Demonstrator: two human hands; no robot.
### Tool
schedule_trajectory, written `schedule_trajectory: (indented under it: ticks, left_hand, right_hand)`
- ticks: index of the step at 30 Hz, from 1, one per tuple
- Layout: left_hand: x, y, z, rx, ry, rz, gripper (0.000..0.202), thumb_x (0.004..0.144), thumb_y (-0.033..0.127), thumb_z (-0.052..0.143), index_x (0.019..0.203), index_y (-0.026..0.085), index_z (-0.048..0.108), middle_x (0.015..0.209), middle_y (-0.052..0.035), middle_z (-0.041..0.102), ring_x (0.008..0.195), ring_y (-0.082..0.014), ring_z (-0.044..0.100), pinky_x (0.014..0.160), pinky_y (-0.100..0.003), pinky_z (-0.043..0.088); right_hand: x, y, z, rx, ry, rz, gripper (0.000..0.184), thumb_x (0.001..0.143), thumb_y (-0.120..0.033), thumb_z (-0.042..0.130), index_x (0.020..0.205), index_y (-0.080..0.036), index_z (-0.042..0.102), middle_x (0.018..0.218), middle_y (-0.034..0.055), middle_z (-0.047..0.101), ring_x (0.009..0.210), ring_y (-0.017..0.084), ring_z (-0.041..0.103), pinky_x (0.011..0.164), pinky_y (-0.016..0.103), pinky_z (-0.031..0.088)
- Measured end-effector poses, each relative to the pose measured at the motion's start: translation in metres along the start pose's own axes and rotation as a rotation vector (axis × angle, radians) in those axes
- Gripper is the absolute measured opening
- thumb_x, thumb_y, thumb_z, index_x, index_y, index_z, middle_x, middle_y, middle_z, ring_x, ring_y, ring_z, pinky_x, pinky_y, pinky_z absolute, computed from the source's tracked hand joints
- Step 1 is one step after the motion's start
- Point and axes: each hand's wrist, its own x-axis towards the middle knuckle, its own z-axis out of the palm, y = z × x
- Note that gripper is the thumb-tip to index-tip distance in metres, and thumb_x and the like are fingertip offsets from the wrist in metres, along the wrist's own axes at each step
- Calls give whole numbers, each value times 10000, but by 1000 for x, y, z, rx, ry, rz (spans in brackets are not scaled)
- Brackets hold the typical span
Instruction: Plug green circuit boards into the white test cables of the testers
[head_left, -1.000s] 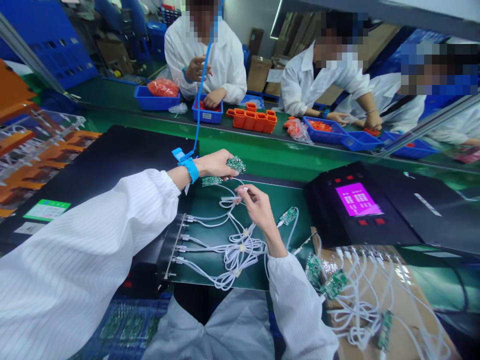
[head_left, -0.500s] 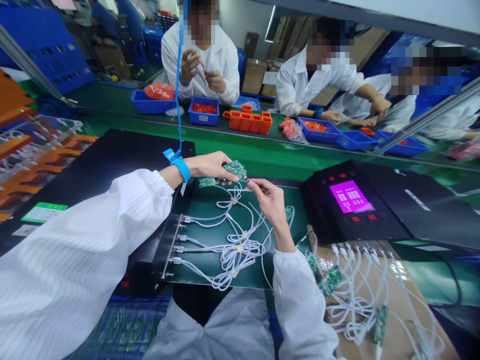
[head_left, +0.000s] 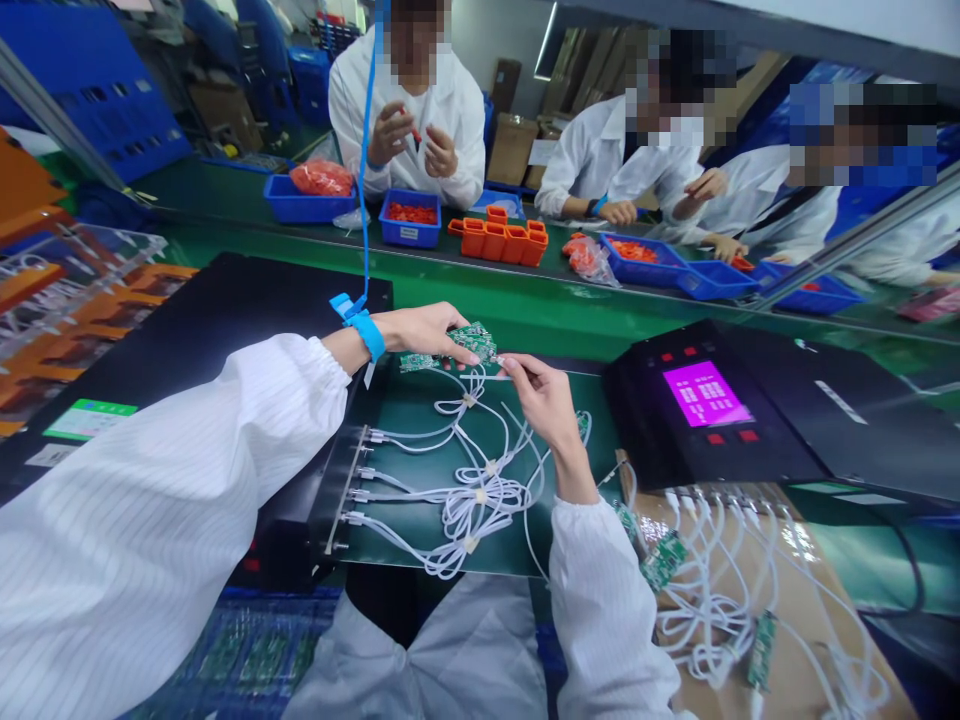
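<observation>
My left hand (head_left: 429, 333), with a blue wrist strap (head_left: 367, 335), is closed on a green circuit board (head_left: 475, 343) above the far part of the dark green work surface. Another circuit board (head_left: 418, 362) shows just left of and below those fingers. At the held board's right edge, my right hand (head_left: 541, 388) pinches a small cable plug (head_left: 501, 360), mostly hidden by the fingertips. Whether the plug sits in the board, I cannot tell. Bundled white cables (head_left: 480, 497) lie below both hands, their metal ends in a connector strip (head_left: 346, 490) at the left.
A black tester with a lit magenta screen (head_left: 706, 393) stands on the right, and a black box (head_left: 247, 330) on the left. White cables and circuit boards (head_left: 664, 562) lie on cardboard at lower right. Across the line, co-workers handle orange parts beside blue bins (head_left: 409, 232).
Both my hands stay almost in place at the board, with the right fingertips slightly shifted. Across the line, the co-workers' hands have moved. The view has shifted slightly.
</observation>
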Motion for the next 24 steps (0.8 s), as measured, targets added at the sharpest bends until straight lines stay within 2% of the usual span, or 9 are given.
schedule_trajectory:
  ticks: [7,15,24]
  left_hand:
    - [0,-2,1,3,-32,-7,299,684,440,847,723,173,718,713,-25,688,653,-154,581,631,-274,426]
    - [-2,-1,0,13,-51,-29,301,668,443,869,744,179,745,736,-33,721,698,-168,636,653,-272,456]
    - [2,-6,4,-80,-65,-72,268,644,373,896,710,163,743,697,-43,714,674,-166,631,668,-290,487]
  right_hand:
    - [-2,-1,-1,-24,-57,-30,367,948,-521,660,1000,-187,803,916,73,800,826,223,728,806,341,577]
    - [-1,0,-1,-18,-135,-8,387,936,-551,668,978,-190,800,971,82,812,863,236,746,843,369,575]
    - [-2,-1,1,-12,-156,11,414,913,-586,683,928,-189,797,869,73,802,817,239,742,796,366,574]
